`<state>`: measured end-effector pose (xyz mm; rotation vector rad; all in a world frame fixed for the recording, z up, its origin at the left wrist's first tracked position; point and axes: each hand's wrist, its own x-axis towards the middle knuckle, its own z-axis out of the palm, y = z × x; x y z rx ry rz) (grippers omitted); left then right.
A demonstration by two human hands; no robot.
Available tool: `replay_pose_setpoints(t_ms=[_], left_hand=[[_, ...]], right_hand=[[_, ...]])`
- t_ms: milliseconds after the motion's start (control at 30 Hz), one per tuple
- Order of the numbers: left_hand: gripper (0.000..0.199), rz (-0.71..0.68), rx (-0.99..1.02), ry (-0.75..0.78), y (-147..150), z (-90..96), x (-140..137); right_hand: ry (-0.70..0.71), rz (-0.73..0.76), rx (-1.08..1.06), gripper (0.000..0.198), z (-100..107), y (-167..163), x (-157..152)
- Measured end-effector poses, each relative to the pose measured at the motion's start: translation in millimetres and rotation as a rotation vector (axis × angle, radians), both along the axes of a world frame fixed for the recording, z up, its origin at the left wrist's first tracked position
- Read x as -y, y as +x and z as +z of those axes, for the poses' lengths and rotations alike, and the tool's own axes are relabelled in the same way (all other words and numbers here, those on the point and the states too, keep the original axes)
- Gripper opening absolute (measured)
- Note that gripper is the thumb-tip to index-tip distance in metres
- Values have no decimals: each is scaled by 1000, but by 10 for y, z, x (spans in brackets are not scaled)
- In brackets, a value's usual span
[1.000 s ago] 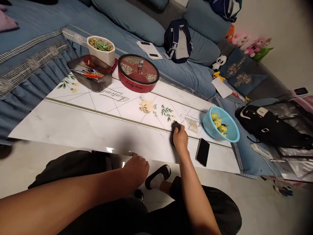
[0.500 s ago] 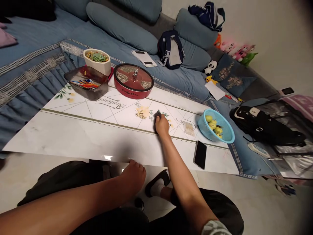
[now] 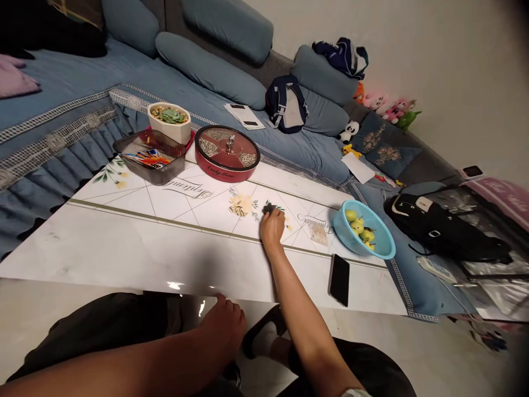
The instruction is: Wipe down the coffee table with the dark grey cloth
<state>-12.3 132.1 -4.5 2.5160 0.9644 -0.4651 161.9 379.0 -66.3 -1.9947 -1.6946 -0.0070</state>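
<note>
My right hand [image 3: 273, 227] reaches over the middle of the white patterned table [image 3: 136, 248]. Its fingers are drawn together at a small dark clump [image 3: 269, 208], whose kind I cannot make out. Just left of it lies a little pile of brownish bits [image 3: 239, 209] on the printed yellow flower. Toothpick-like sticks in a clear pack [image 3: 318, 232] lie to the right of this hand. My left hand [image 3: 228, 326] is low by the table's near edge, fingers curled in, with nothing visible in them.
A red lidded snack box [image 3: 225, 172], a dark translucent tray [image 3: 163, 175] with packets and a white planter [image 3: 176, 132] stand at far left. On the right are a blue basket [image 3: 386, 251] of green fruit and a black phone [image 3: 339, 280]. A blue sofa [image 3: 198, 82] runs behind.
The view has tilted, so the table and its things sit slightly lower. My right hand has drawn slightly back, showing more of the dark clump. My left hand stays by the edge.
</note>
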Motion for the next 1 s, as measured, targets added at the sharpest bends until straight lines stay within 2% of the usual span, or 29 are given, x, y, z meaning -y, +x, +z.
replay_pose_setpoints(t_ms=[100,200,267,367,500,600,700,800,867,1000], left_hand=[[74,-15,-14,-17,63,22,6],[70,-8,2,-55,84,35,51],[67,0,8,-86,73,47,67],[61,9,-6,-105,36,56,51],[60,7,-4,-43,6,-28,34],[53,4,46,18,8,-213,100],[40,36,107,108,13,-466,215],[34,77,156,186,8,-674,306],[33,80,175,199,0,-747,322],[35,15,206,146,-16,-803,284]], right_hand=[[6,59,-22,21,100,217,-130],[26,11,-45,27,215,657,-168],[38,-13,-64,30,235,785,-245],[38,57,-106,33,140,576,-353],[28,273,-181,34,-9,195,-346],[30,323,-233,37,39,375,-434],[79,224,-255,43,171,743,-758],[104,201,-256,44,194,784,-1075],[86,292,-262,42,110,586,-1120],[5,573,-281,38,-72,219,-933]])
